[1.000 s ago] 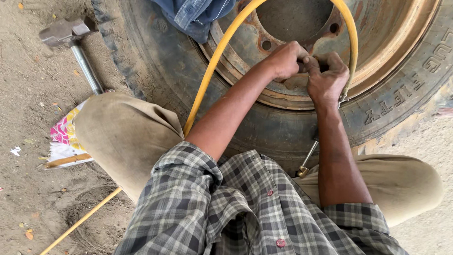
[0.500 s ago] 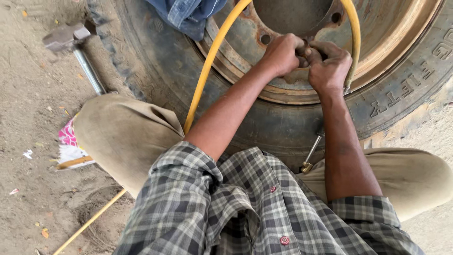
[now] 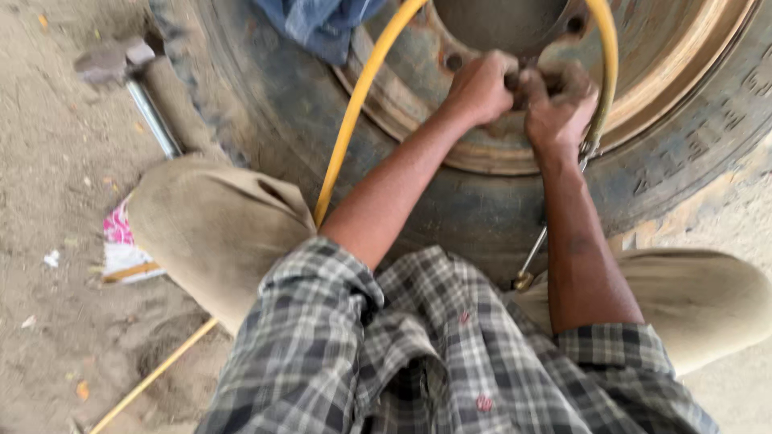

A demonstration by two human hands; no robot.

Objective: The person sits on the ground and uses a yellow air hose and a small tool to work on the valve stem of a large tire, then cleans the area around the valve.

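Sandy ground (image 3: 48, 201) — left hand (image 3: 481, 87) and right hand (image 3: 556, 108) both fisted, seemingly gripping something on the rusty rim (image 3: 683, 72).

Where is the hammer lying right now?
The hammer lies on the sandy ground at the head view's upper left, beside the tyre, above the person's left knee.

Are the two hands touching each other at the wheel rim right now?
Touching. The head view shows the left hand and right hand pressed knuckle to knuckle, with no gap, over the rusty rim.
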